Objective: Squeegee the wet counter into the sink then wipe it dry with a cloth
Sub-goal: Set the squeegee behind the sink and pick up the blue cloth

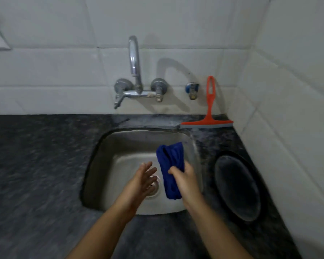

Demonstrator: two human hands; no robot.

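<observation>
My right hand (183, 177) grips a bunched blue cloth (169, 161) and holds it upright over the steel sink (108, 146). My left hand (143, 177) hovers just left of the cloth above the drain, fingers spread and holding nothing. An orange squeegee (209, 107) leans against the tiled wall at the back right, its blade resting on the dark speckled counter (36, 156).
A chrome wall tap (136, 71) arches over the sink's back edge, with a small blue-handled valve (192, 89) to its right. A round dark lid or plate (237, 186) lies on the counter right of the sink. Tiled walls close the back and right side.
</observation>
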